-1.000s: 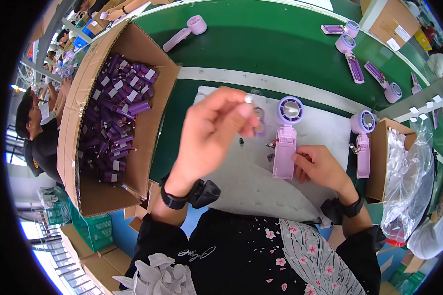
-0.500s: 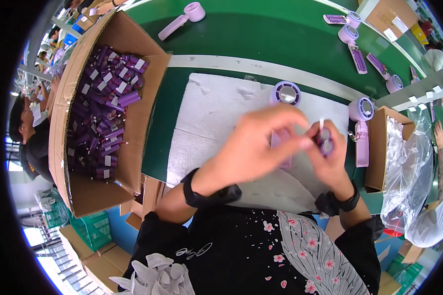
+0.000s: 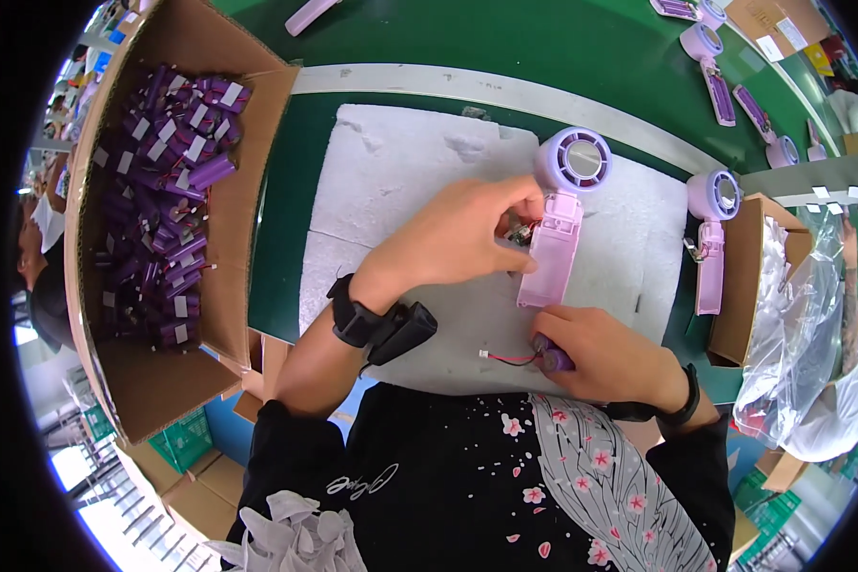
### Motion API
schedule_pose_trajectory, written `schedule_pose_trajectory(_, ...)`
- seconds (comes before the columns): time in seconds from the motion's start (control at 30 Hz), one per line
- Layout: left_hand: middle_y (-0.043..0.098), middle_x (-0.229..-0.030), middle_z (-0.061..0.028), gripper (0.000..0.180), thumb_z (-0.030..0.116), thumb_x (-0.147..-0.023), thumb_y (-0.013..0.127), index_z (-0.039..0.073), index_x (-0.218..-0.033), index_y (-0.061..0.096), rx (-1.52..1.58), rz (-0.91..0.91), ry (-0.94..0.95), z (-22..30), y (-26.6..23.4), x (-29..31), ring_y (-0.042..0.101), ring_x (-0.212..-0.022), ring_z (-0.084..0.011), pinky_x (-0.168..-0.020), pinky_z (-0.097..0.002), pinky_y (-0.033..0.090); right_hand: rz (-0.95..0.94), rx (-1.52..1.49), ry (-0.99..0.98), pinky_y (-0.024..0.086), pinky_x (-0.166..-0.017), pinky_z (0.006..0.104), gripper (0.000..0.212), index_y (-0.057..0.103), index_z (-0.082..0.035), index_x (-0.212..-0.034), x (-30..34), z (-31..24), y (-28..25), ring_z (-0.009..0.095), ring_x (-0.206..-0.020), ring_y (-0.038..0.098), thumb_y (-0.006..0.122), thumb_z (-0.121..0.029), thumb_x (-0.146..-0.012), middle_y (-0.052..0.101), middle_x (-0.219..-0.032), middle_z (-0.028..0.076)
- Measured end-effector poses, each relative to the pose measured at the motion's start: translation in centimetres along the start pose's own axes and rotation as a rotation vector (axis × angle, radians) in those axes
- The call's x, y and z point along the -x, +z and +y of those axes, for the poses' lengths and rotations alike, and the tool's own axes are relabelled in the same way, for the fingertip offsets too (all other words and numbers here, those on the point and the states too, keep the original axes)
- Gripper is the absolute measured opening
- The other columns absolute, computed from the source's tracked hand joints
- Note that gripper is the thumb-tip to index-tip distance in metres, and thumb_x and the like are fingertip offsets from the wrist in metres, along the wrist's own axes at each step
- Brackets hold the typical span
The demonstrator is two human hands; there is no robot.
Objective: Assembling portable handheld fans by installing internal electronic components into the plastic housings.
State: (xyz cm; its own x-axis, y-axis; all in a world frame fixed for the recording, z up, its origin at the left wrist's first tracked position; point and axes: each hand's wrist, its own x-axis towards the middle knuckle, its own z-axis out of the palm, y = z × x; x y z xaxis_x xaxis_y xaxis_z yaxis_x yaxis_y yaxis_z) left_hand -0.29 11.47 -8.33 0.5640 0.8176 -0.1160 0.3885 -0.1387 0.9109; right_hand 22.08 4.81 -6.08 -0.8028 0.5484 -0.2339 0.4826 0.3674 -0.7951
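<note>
A pink-lilac handheld fan [image 3: 549,270] lies on the white foam sheet [image 3: 400,157], its round head away from me and its hollow handle open upward. My left hand [image 3: 458,234] curls its fingers and thumb at the handle's left edge. Between them a small circuit board [image 3: 520,232] with wires sticks out of the handle; exact finger contact is partly hidden. Below the handle's near end, my right hand [image 3: 605,353] is closed around a purple battery pack [image 3: 554,357]. Its red and black wires run left to a small white plug [image 3: 484,354].
A tall cardboard box [image 3: 234,238] full of purple battery packs stands at left. On the right, a second fan [image 3: 710,267] lies beside a smaller box [image 3: 734,329] with white pieces and clear plastic. More opened fans [image 3: 720,91] lie on the green surface [image 3: 505,43] beyond the white rail.
My hands have moved apart. The left has come to the fan's handle; the right has lowered toward me with the battery pack. The view has shifted, and the handle's hollow now shows.
</note>
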Motion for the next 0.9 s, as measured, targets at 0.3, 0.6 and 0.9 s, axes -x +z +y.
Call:
schedule_pose_trajectory(0.3, 0.065, -0.087, -0.0064, 0.027, -0.003, -0.071, 0.077, 0.006, -0.094, 0.065, 0.018, 0.095, 0.231, -1.8, -0.2, -0.3, 0.06, -0.076, -0.0219, -0.064, -0.0316, 0.049, 0.334, -0.139, -0.023, 0.051, -0.072, 0.0354, 0.025, 0.055, -0.003, -0.088, -1.6, 0.9, -2.5, 0.032, -0.084, 0.064, 0.073, 0.003, -0.072, 0.066, -0.095, 0.015)
schedule_pose_trajectory(0.6, 0.066, -0.084, -0.009, 0.028, -0.005, -0.068, 0.075, 0.006, -0.092, 0.066, -0.126, 0.206, 0.408, -2.4, -0.2, 0.8, 0.063, -0.08, -0.0261, -0.065, -0.0341, 0.05, 0.737, 0.148, -0.113, 0.052, -0.07, 0.0329, 0.029, 0.053, -0.004, -0.084, -4.9, 2.6, -0.2, 0.028, -0.078, 0.066, 0.075, 0.009, -0.069, 0.068, -0.091, 0.013)
schedule_pose_trajectory(0.9, 0.066, -0.083, -0.0072, 0.031, -0.009, -0.069, 0.07, 0.006, -0.096, 0.065, 0.216, 0.094, 0.123, -1.7, 0.2, 1.4, 0.063, -0.074, -0.0229, -0.064, -0.0341, 0.05, 0.734, 0.193, -0.001, 0.052, -0.067, 0.0342, 0.029, 0.054, -0.004, -0.084, -4.6, 1.6, 0.5, 0.029, -0.078, 0.065, 0.074, 0.009, -0.067, 0.066, -0.086, 0.012)
